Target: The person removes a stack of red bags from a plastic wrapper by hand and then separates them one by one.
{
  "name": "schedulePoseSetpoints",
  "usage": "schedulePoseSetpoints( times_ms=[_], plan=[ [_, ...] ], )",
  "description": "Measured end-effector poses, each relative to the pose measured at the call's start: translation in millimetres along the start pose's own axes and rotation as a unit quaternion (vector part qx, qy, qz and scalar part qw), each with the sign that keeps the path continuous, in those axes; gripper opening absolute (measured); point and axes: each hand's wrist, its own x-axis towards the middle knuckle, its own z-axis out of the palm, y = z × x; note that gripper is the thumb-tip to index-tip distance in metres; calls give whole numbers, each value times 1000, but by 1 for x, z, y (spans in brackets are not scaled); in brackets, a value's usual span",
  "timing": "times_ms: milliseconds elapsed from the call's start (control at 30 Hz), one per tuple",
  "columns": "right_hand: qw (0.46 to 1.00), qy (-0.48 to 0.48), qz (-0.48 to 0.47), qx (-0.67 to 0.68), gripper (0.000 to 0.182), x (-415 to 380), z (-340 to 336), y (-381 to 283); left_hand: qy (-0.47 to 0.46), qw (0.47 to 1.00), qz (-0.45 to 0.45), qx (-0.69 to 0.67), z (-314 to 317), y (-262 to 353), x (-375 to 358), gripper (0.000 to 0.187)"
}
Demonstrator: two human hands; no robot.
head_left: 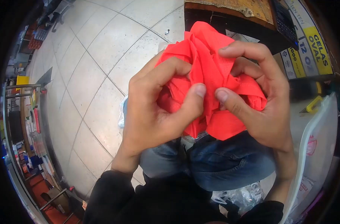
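Observation:
Both hands grip one crumpled piece of red fabric (211, 56), bunched into folds above my lap. My left hand (158, 100) is closed round its left side, with the index finger hooked over a fold and the thumb pressed near the middle. On the other side my right hand (263, 89) curls its fingers over the top right folds. The two thumb tips lie close together on the front of the fabric. Loose corners hang below the thumbs, over my jeans (229, 160).
Pale tiles (95, 56) cover the floor. At the upper right stands a worn wooden table (237, 11), beside a printed carton (308, 41). Clear plastic bags (240, 198) lie under my legs. A stocked shelf (32, 127) runs along the left, and a translucent plastic container (308, 156) stands at right.

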Motion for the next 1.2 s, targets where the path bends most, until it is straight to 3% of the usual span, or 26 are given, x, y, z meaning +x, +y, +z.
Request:
schedulePoseSetpoints(
  times_ms=[133, 200, 333, 400, 633, 700, 800, 900, 1000, 1100, 1200],
  plan=[
    [999, 33, 34, 12, 49, -1, 1, -4, -12, 999, 30, 7, -5, -2, 2, 12],
    [991, 47, 109, 58, 48, -2, 1, -6, -9, 998, 9, -56, -5, -4, 2, 10],
    [993, 79, 73, 40, 45, -3, 1, 1, 3, 997, 29, -67, -10, -11, 0, 10],
    [991, 102, 71, 38, 39, -2, 1, 2, 22, 997, -33, -61, -12, -8, -2, 8],
    [995, 88, 55, 11, 26, -1, 1, -5, -21, 998, -61, -28, -13, 2, 3, 13],
    [995, 68, 29, -71, 21, 0, 3, -10, -37, 999, 4, -11, -9, 0, 5, 10],
    [990, 22, 26, -140, 20, -1, -5, -10, -31, 999, 26, 8, -4, 3, 5, 11],
    [991, 98, 47, -81, 16, -1, 4, -14, -39, 998, 39, 31, -4, 5, 5, 11],
    [994, 85, 58, -32, 12, 1, 6, -20, -51, 996, 38, 61, -5, 7, 3, 12],
    [987, 78, 110, -84, 14, 0, 12, -22, -55, 994, 57, 76, 0, 5, 3, 13],
    [988, 96, 97, -72, 11, 0, 11, -20, -57, 993, 71, 79, 3, 7, 3, 14]
  ],
)
